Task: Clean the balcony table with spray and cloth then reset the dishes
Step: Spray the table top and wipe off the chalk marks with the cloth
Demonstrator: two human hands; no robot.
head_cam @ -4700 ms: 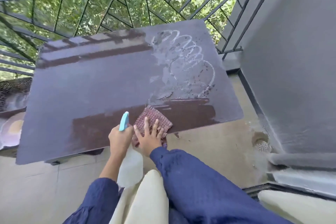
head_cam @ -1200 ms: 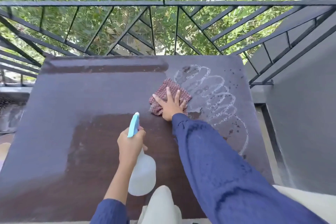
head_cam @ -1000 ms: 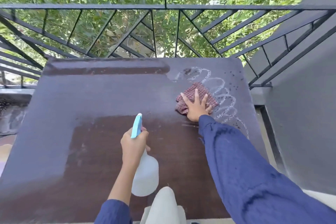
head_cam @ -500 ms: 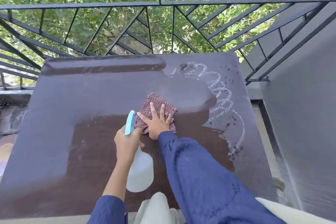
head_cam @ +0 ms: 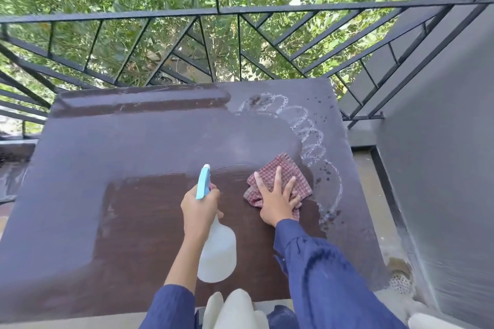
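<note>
Two arms in dark blue sleeves reach up from the bottom edge of the frame. At centre, the left hand (head_cam: 200, 209), forearm bare, curls round the neck of a spray bottle (head_cam: 217, 254). Just right of it, the right hand (head_cam: 278, 204), sleeved to the wrist, lies palm down with fingers spread straight, pressing a checked cloth (head_cam: 283, 168).

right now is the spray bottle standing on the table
No, the left hand grips the spray bottle by its neck, off the table.

My left hand (head_cam: 199, 211) hides the neck of the bottle (head_cam: 217, 256). My right hand (head_cam: 276, 203) covers part of the cloth (head_cam: 286, 164).
</note>
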